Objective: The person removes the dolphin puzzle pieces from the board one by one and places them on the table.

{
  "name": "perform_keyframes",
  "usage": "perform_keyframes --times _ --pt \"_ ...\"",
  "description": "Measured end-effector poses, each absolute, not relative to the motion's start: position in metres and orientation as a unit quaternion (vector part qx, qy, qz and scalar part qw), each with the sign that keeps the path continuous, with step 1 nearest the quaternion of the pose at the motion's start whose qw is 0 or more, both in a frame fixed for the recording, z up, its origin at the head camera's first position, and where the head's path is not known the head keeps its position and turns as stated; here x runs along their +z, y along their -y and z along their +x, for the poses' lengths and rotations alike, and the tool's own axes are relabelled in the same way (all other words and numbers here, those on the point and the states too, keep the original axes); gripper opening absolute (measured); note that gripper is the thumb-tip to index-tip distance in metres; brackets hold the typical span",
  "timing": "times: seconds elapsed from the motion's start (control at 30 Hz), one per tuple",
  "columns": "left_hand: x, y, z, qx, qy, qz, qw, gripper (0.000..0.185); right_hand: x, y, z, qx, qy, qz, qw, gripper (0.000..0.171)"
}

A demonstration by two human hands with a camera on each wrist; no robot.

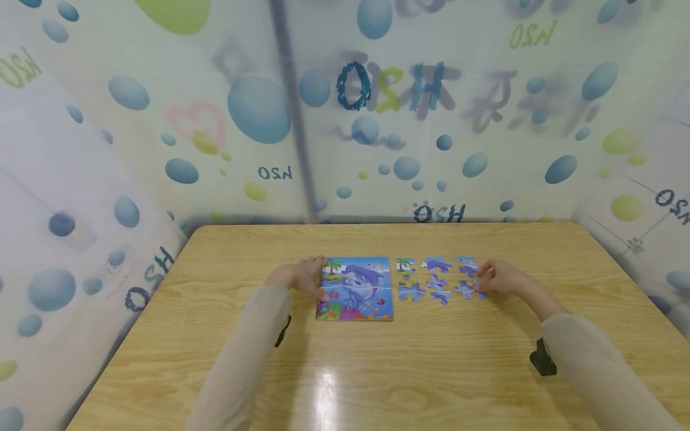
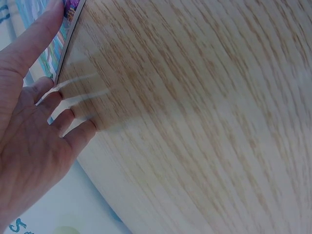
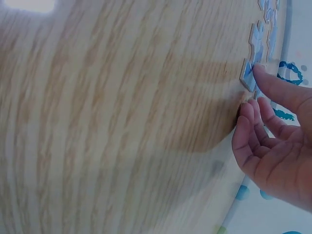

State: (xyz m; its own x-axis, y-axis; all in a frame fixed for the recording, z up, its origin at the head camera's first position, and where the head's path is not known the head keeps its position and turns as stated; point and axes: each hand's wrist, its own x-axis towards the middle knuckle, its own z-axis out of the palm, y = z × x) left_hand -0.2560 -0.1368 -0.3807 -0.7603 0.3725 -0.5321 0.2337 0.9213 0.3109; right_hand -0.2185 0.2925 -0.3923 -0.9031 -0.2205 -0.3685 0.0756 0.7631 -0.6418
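A square dolphin picture board (image 1: 358,293) lies flat on the table. My left hand (image 1: 297,278) rests along its left side, with the thumb over the picture's edge and the fingers by the upper left corner. In the left wrist view the fingertips (image 2: 91,125) meet the tabletop beside the board's edge. Right of the board, several jigsaw pieces (image 1: 412,292) lie in two rough rows with gaps between them. At their right end is my right hand (image 1: 504,279). Its thumb touches a blue piece (image 3: 247,75) in the right wrist view, with the other fingers bent beside it.
The wooden table (image 1: 409,371) extends on all sides of the puzzle. Its back edge meets a curtain (image 1: 334,155) printed with blue and green bubbles, which also hangs along both sides. Dark wrist straps (image 1: 543,358) show below the sleeves.
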Motion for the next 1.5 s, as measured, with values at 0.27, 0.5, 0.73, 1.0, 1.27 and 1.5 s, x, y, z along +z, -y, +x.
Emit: perform_keyframes --times 0.27,0.5,0.73,1.0,1.27,1.5 --pt "-0.378 0.138 -0.254 0.129 -0.931 0.159 0.303 0.096 -0.389 -0.276 -0.223 -0.335 -0.926 -0.039 0.172 0.044" --pt "-0.379 0.140 -0.255 0.120 -0.928 0.171 0.309 0.094 -0.388 -0.245 -0.230 -0.347 -0.919 -0.069 0.174 0.043" --pt "-0.378 0.143 -0.254 0.126 -0.927 0.177 0.307 0.072 -0.386 -0.215 -0.235 -0.358 -0.910 -0.104 0.180 0.036" --pt "-0.380 0.143 -0.256 0.132 -0.928 0.168 0.305 0.071 -0.384 -0.183 -0.240 -0.352 -0.910 -0.130 0.179 0.039" --pt "-0.377 0.141 -0.253 0.141 -0.932 0.151 0.299 0.068 -0.380 -0.158 -0.240 -0.355 -0.903 -0.161 0.183 0.038" --pt "-0.374 0.140 -0.249 0.152 -0.931 0.149 0.297 0.068 -0.382 -0.132 -0.240 -0.363 -0.894 -0.178 0.191 0.039"
